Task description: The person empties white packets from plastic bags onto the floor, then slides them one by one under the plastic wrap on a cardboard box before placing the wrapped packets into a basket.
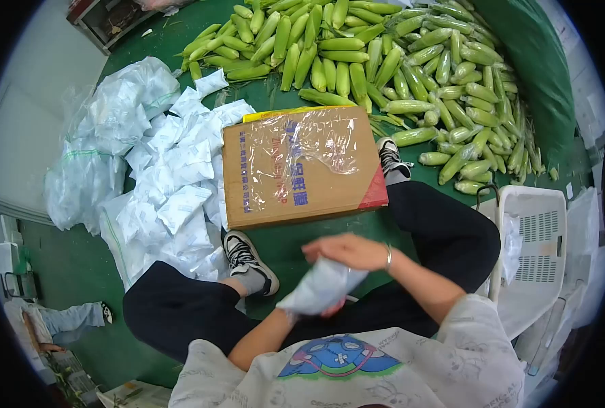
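A white plastic packet (321, 289) is between my two hands, above my lap. My right hand (350, 251) lies over its upper side, slightly blurred, with the fingers pointing left. Beneath the packet is my left hand (331, 309), mostly hidden by it; only a little of the fingers shows. In front of me stands a closed, taped cardboard box (302, 166) with blue and red print. To the left of the box lies a heap of similar white packets (180, 170).
Husked green corn (336, 54) is piled behind the box, with film-wrapped corn (465, 102) at the right. A white crate (530, 238) stands right of my knee. Filled clear bags (122, 109) lie far left. Part of another person (71, 319) shows at lower left.
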Available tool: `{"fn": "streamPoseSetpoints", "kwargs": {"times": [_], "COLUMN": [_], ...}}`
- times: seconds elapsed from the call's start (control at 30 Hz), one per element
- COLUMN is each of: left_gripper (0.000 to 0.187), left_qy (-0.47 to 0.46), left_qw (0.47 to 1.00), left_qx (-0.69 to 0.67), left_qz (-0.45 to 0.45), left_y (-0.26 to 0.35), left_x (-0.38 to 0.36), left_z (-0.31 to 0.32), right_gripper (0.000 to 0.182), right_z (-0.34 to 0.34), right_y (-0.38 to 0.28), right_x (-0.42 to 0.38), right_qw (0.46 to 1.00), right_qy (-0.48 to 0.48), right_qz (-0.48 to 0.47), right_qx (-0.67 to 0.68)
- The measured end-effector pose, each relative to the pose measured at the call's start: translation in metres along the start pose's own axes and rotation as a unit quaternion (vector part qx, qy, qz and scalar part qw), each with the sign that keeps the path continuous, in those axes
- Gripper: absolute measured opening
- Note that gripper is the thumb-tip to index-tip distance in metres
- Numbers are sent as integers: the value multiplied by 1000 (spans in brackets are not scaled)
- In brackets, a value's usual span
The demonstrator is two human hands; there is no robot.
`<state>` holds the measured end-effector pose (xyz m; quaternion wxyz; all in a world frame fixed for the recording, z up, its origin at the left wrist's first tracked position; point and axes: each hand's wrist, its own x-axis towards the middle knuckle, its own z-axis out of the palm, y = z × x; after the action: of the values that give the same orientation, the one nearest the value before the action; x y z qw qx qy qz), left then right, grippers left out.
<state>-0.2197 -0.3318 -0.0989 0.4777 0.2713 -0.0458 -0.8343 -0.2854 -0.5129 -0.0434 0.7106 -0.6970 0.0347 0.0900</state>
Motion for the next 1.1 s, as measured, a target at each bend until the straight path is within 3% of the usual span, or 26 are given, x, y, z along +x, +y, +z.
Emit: {"fn": "streamPoseSetpoints", "kwargs": {"times": [0.03, 0.1, 0.13, 0.17, 0.23, 0.27, 0.3, 0.37, 0.43, 0.5, 0.53, 0.57, 0.6, 0.63, 0.67, 0.73, 0.77, 0.8, 0.83, 0.9, 0.93, 0.97, 1.0, 1.03, 1.07, 1.1], "left_gripper": [46, 66, 73, 80, 92, 92, 92, 88, 80, 69, 58, 49, 45, 42, 42, 40, 52, 61, 62, 62, 62, 59, 57, 57, 56, 58], "left_qy": [-57, -28, 59, 147, 164, 215, 215, 321, 360, 433, 356, 352, 413, 471, 469, 468, 438, 439, 483, 523, 520, 468, 385, 383, 284, 173], "left_qw": [974, 994, 987, 970, 975, 952, 951, 900, 873, 849, 878, 850, 808, 763, 761, 610, 538, 355, 327, 397, 400, 598, 758, 760, 884, 964], "left_qx": [-207, -89, -130, -169, -41, 111, 113, 221, 222, 115, -11, -50, -57, -62, -56, 250, 416, 664, 698, 616, 616, 462, 281, 283, 212, 134], "left_qz": [77, 50, 73, 94, 145, 187, 193, 195, 243, 281, 320, 389, 416, 439, 445, 589, 588, 489, 416, 435, 437, 457, 445, 443, 305, 151], "left_y": [-13, -23, -3, 19, 31, 29, 31, 42, 52, 55, 52, 45, 40, 43, 55, 81, 86, 89, 91, 92, 88, 87, 85, 81, 80, 80], "left_x": [12, 28, 14, -6, -25, -31, -36, -46, -52, -54, -64, -74, -91, -103, -102, -86, -72, -60, -52, -24, -5, 16, 30, 34, 35, 34], "left_z": [-20, -53, -20, 17, 26, 32, 27, 14, 20, 22, 4, -32, -48, -56, -31, 72, 103, 117, 149, 115, 85, 52, 29, 17, 7, -3], "right_gripper": [37, 34, 33, 35, 34, 34, 34, 35, 35, 37, 37, 38, 41, 41, 39, 37, 34, 31, 31, 30, 39, 51, 73, 73, 69, 65], "right_z": [18, 25, 22, 15, 1, 6, 11, 25, 50, 57, 52, 44, 35, 30, 25, 20, 15, 10, 3, -8, -4, -1, 2, 9, 15, 22], "right_y": [-7, 22, 39, 41, 56, 50, 45, 24, -6, -9, 0, 4, 1, -12, -26, -32, -28, -27, -37, -67, -78, -87, -82, -84, -90, -93], "right_x": [-19, -28, -24, -26, -25, -23, -19, -11, -8, -8, -9, -10, -7, -10, -14, -14, -11, -10, -10, -13, -15, -11, -5, -9, -15, -16], "right_qw": [975, 920, 899, 891, 896, 896, 885, 875, 815, 797, 765, 729, 694, 683, 703, 718, 780, 823, 821, 869, 857, 838, 797, 796, 764, 728], "right_qy": [105, 305, 413, 443, 442, 442, 464, 480, 563, 584, 631, 674, 684, 667, 640, 615, 594, 556, 559, 458, 439, 418, 417, 420, 428, 436], "right_qz": [-29, 60, 8, 23, 45, 42, 16, -19, -84, -119, -119, -120, -163, -169, -160, -150, -136, -117, -115, -58, -55, -53, -63, -61, -79, -98], "right_qx": [-195, -238, -148, -96, 14, 14, -24, -65, -107, -95, -44, 9, 156, 243, 266, 290, 142, -11, -11, -181, -265, -348, -432, -432, -477, -519]}}
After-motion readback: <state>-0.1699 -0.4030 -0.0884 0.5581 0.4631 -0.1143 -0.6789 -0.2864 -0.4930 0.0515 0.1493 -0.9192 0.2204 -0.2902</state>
